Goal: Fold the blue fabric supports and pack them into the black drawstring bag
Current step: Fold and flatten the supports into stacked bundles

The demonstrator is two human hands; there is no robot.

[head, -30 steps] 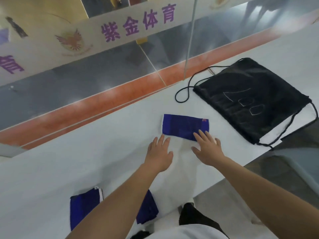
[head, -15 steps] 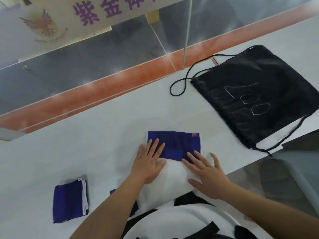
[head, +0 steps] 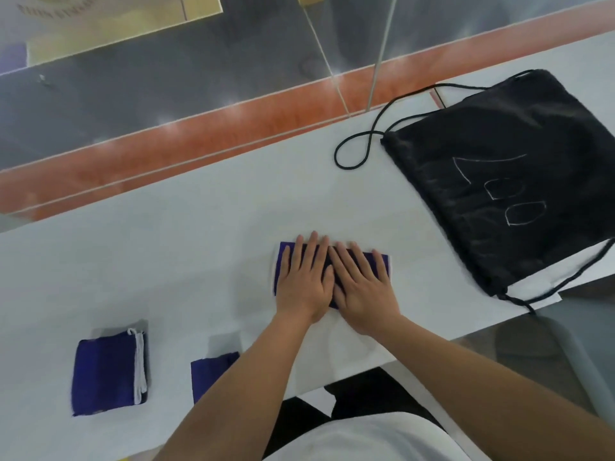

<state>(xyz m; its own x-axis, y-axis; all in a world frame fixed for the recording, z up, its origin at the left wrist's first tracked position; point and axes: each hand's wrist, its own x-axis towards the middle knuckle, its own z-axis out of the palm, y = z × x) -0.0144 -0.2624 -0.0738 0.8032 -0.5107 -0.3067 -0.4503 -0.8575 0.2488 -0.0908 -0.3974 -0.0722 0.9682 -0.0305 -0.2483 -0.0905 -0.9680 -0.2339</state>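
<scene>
Your left hand (head: 303,281) and right hand (head: 361,282) lie flat, fingers spread, side by side on blue support (head: 381,261) mid-table. Its long axis runs left-right. Black drawstring bag (head: 499,181) lies up-right, nearer right hand.

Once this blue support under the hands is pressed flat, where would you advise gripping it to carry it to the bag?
I would pinch the blue support at its right short end, coming in from the right with the right hand. That end shows bare past the fingers and faces the black drawstring bag. The left hand can keep the folded layers flat meanwhile.
</scene>
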